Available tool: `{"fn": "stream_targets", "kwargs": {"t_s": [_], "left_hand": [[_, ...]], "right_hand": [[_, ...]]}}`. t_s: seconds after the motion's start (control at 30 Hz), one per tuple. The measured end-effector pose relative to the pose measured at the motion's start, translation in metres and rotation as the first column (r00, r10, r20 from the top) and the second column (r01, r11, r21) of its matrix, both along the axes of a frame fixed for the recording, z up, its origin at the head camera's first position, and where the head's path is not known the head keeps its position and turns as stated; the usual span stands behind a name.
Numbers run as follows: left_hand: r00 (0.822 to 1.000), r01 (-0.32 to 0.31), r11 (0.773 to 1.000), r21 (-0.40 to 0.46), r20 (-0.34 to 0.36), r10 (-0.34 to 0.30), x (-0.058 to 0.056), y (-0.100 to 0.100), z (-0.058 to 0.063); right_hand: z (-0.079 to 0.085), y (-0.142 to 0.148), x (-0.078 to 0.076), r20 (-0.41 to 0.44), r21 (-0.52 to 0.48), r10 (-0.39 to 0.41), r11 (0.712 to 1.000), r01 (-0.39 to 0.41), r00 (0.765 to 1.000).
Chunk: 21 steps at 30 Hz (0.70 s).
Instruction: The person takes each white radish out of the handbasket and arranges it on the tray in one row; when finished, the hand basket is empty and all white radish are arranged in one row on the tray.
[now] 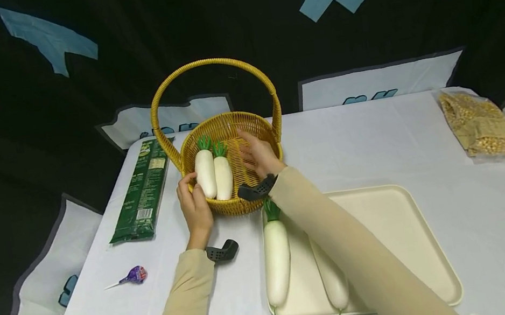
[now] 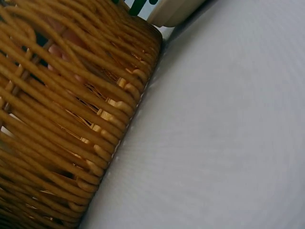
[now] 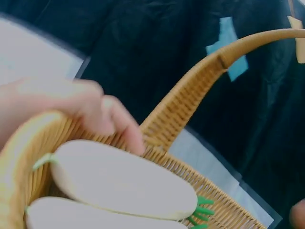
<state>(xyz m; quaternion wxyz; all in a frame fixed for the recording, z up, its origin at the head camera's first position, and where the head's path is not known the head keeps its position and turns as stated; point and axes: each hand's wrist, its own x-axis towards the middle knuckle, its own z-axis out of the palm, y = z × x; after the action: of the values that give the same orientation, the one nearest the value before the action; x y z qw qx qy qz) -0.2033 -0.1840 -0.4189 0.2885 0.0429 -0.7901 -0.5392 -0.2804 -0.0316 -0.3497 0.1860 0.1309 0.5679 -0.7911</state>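
A yellow woven basket (image 1: 235, 206) with a tall arched handle stands at the back of the table. Two white radishes with green tops lie side by side in its left half: an outer radish (image 1: 205, 172) and an inner radish (image 1: 223, 177). My left hand (image 1: 195, 209) grips the basket's left rim; in the right wrist view its fingers (image 3: 126, 125) bend over the edge beside a radish (image 3: 124, 179). Over the basket's right half is my right hand (image 1: 259, 154), fingers loosely extended, holding nothing. In the left wrist view, the wicker side (image 2: 71, 119) hides the left hand.
A cream tray (image 1: 385, 225) in front holds two more radishes, a left one (image 1: 277, 265) and one (image 1: 331, 276) partly under the right sleeve. Left lie a green packet (image 1: 143, 195) and a purple-wrapped lollipop (image 1: 136, 275). A bag of corn kernels (image 1: 480, 123) lies far right.
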Motion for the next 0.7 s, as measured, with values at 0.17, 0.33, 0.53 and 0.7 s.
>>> {"fn": "stream_targets", "kwargs": {"t_s": [0.17,0.33,0.53,0.7], "left_hand": [[1.000,0.010,1.000,-0.001,-0.001,-0.010,-0.001,0.000,-0.001],[1.000,0.014,1.000,0.000,0.001,-0.014,-0.001,0.000,-0.001],[1.000,0.010,1.000,-0.002,0.012,-0.010,-0.001,0.000,-0.001],[1.000,0.003,1.000,-0.004,0.010,-0.003,-0.001,0.000,-0.001]], "right_hand": [[-0.002,-0.002,0.001,0.083,0.255,0.135,0.955,-0.152,0.987],[0.000,-0.005,0.003,0.147,0.419,0.344,0.827,-0.374,0.927],[0.000,-0.007,0.006,0.176,0.515,0.493,0.691,-0.507,0.852],[-0.001,-0.013,0.011,0.133,0.477,0.523,0.711,-0.517,0.842]]}}
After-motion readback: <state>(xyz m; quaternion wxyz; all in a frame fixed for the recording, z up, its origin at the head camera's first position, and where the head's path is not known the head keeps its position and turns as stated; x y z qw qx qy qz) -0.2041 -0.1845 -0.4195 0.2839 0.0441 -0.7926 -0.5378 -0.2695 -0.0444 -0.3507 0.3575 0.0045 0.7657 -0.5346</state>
